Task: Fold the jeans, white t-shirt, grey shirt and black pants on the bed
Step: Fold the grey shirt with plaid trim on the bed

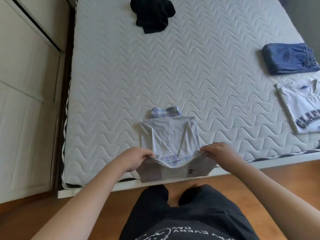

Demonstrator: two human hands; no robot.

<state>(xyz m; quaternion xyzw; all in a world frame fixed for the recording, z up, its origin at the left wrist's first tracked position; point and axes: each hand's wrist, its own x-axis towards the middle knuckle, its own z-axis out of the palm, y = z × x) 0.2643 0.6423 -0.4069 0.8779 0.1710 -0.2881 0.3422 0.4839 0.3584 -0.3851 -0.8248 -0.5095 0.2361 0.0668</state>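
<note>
The grey shirt [170, 135] lies at the near edge of the bed, sides folded in, plaid collar pointing away from me. My left hand [134, 157] pinches its lower left corner and my right hand [219, 152] pinches its lower right corner, lifting the hem off the mattress. Folded jeans [289, 60] sit at the right side of the bed. Just nearer than them lies the folded white t-shirt [302, 108] with dark lettering. The black pants [152, 13] lie crumpled in a heap at the far side.
The quilted white mattress [173, 66] fills most of the view. A pale wardrobe [26, 75] stands close along the bed's left side. Wooden floor [285, 179] lies below the bed's near edge, where my legs in dark shorts stand.
</note>
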